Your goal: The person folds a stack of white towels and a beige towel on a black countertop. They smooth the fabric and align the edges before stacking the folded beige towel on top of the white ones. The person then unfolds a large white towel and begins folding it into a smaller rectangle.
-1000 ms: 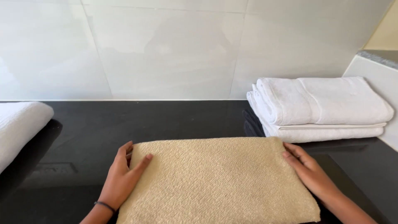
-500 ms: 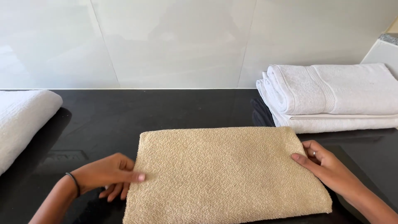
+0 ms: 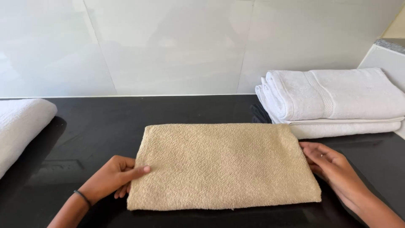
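Beige towel (image 3: 223,164), folded into a flat rectangle, lies in the middle of the black bench (image 3: 177,109), its long edges running left to right. The weave looks nubby and loose, so I judge it soft, limp and light: it will sag and unfold if lifted by one corner, and on the glossy bench top it will likely slide rather than stay put. The folded layers are thin, and the near edge shows a slightly ragged line where they meet.

The left hand (image 3: 112,177) rests at the towel's left edge, fingers (image 3: 137,171) loosely curled and pointing right, the tips touching the cloth near its near-left corner, pressing rather than pinching. The right hand (image 3: 333,169) sits at the right edge, fingers close together and laid against the fold; whether any are tucked under the cloth I cannot tell from this angle. Neither hand has closed on anything.

The two short ends, where the hands already are, seem the best places to take hold, with the fingers slipped under all layers together so the fold keeps its shape.

A stack of folded white towels (image 3: 333,101) sits to the far right, just beside the beige one, and another white towel (image 3: 21,126) lies well apart at the left edge.
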